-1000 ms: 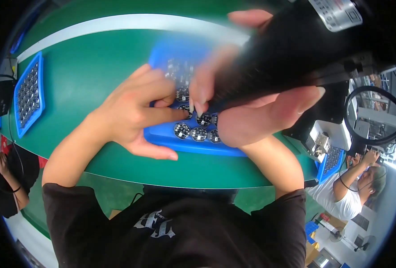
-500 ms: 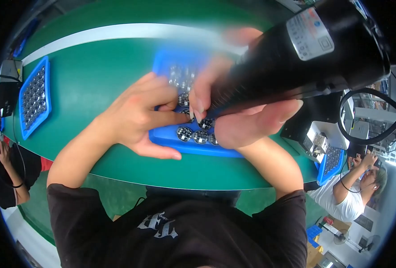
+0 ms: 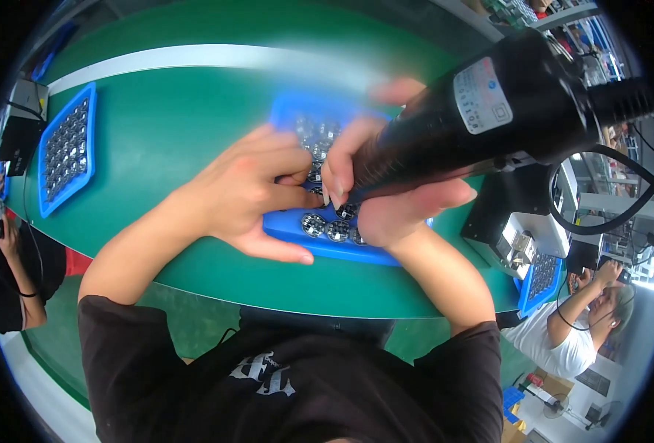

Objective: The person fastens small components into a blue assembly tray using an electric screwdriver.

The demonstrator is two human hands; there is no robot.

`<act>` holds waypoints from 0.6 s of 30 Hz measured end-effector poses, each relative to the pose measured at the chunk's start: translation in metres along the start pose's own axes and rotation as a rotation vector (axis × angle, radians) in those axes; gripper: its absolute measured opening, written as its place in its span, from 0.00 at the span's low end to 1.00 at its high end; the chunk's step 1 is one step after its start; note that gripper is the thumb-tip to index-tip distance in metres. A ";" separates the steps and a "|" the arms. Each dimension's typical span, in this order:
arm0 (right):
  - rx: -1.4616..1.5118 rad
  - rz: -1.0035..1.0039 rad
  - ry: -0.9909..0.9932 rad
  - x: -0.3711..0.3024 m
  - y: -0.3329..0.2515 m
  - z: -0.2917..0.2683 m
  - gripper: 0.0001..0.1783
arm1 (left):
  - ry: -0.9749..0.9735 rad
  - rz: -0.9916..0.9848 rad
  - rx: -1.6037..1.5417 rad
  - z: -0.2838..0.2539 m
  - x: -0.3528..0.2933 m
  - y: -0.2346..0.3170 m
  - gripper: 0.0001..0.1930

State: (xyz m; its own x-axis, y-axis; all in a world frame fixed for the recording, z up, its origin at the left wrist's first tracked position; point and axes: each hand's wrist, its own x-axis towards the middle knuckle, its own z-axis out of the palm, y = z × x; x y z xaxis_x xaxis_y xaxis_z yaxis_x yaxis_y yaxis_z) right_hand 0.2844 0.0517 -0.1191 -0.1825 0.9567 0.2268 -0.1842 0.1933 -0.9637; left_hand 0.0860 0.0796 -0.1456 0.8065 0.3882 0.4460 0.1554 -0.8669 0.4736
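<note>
My right hand (image 3: 393, 162) is wrapped round a thick black corded electric screwdriver (image 3: 445, 129), tilted with its cord end up to the right. Its working tip is hidden behind my fingers, over a blue tray (image 3: 319, 247). Several round circuit boards (image 3: 338, 230) with silvery parts lie in the tray. My left hand (image 3: 249, 188) rests at the tray's left side, thumb stretched out and some fingers curled. Its index fingertip presses on one of the boards, right beside my right fingertips. The far end of the tray is blurred.
Another blue tray (image 3: 67, 151) filled with round parts lies at the left of the green table (image 3: 157, 111). To the right stand a black-and-silver device (image 3: 515, 236) and a further blue tray (image 3: 537, 284). A looped black cable (image 3: 600, 229) hangs there. People sit on both sides.
The view has shifted a little, so the tray and my left hand appear slightly further right. The screwdriver's cord end has come lower and left in the picture. Both hands keep their places at the tray.
</note>
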 end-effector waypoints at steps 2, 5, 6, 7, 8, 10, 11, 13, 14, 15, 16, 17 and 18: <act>-0.037 0.062 -0.018 0.001 -0.002 0.002 0.69 | -0.004 0.002 0.025 0.000 -0.001 -0.001 0.28; 0.082 0.047 -0.014 -0.002 0.012 -0.003 0.66 | -0.025 0.012 0.048 -0.001 0.006 0.001 0.27; 0.003 0.071 -0.045 -0.003 0.002 -0.007 0.62 | -0.036 0.022 0.042 -0.001 0.012 0.000 0.27; -0.027 0.030 -0.001 -0.007 0.009 -0.011 0.62 | -0.051 0.070 0.039 0.000 0.015 0.002 0.27; 0.078 -0.021 0.016 -0.010 0.006 -0.009 0.60 | 0.001 0.053 0.059 0.001 0.014 0.003 0.28; 0.318 -0.107 -0.042 -0.011 0.021 -0.014 0.54 | 0.044 0.047 0.070 0.006 0.014 0.002 0.29; 0.387 -0.118 -0.029 -0.010 0.009 -0.013 0.54 | 0.033 0.039 0.075 0.005 0.010 0.003 0.30; 0.366 -0.154 0.050 -0.017 -0.028 -0.024 0.58 | -0.046 0.035 0.166 0.001 0.008 0.009 0.31; 0.334 -0.203 0.096 -0.026 -0.047 -0.038 0.60 | -0.048 0.049 0.154 0.003 0.010 0.009 0.32; 0.313 -0.241 0.130 -0.038 -0.063 -0.049 0.62 | -0.051 0.043 0.147 0.006 0.010 0.010 0.33; 0.283 -0.294 0.154 -0.049 -0.089 -0.064 0.65 | -0.056 0.102 0.134 0.005 0.013 0.012 0.33; 0.158 -0.311 0.230 -0.065 -0.114 -0.079 0.65 | -0.063 0.081 0.146 0.004 0.016 0.015 0.33; 0.072 -0.248 0.395 -0.078 -0.133 -0.089 0.64 | -0.069 0.038 0.171 0.002 0.015 0.016 0.34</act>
State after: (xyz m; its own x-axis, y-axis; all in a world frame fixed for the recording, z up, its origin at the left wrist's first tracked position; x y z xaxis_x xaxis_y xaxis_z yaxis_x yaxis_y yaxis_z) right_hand 0.4089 -0.0293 -0.0211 0.2544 0.8960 0.3641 -0.2450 0.4239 -0.8720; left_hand 0.1016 0.0703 -0.1331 0.8502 0.3365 0.4050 0.2136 -0.9234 0.3189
